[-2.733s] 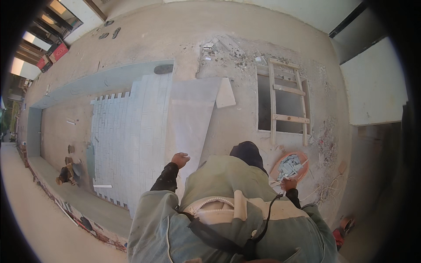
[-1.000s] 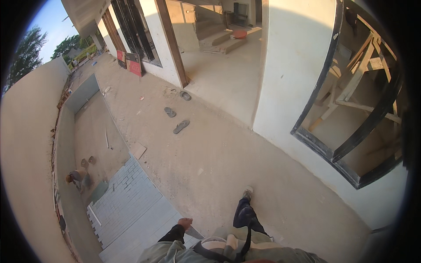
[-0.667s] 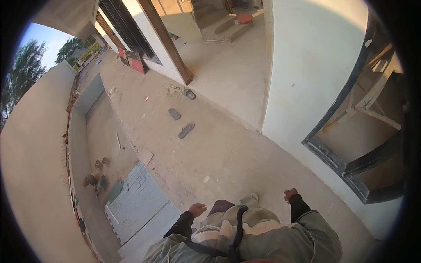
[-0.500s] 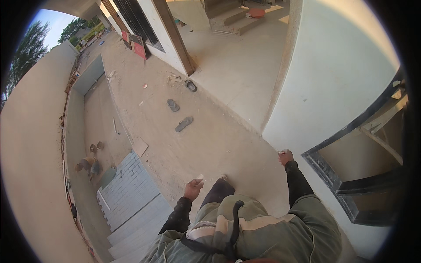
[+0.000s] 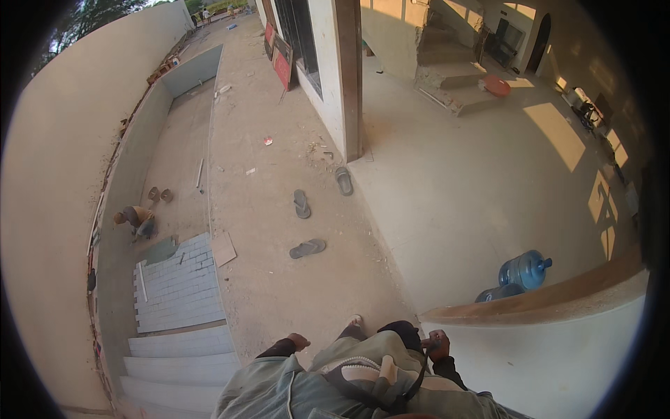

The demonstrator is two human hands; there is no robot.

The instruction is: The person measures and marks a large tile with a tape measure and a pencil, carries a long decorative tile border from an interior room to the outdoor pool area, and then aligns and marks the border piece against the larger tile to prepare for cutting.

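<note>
The right hand (image 5: 438,345) is curled into a fist at the near corner of a white wall (image 5: 544,349), its grip pressed together; whether it pinches anything is too small to tell. The left hand (image 5: 299,341) hangs free beside the body, fingers loosely bent, holding nothing that shows, above the bare concrete floor (image 5: 293,293). A foot (image 5: 354,322) shows between the two hands. Just left lie pale steps (image 5: 178,363) leading down to a patch of grey tiles (image 5: 178,286), where another person (image 5: 136,220) crouches. Three loose sandals (image 5: 307,248) lie further ahead on the floor. Behind the wall, two blue water jugs (image 5: 525,271) rest on the smooth floor.
</note>
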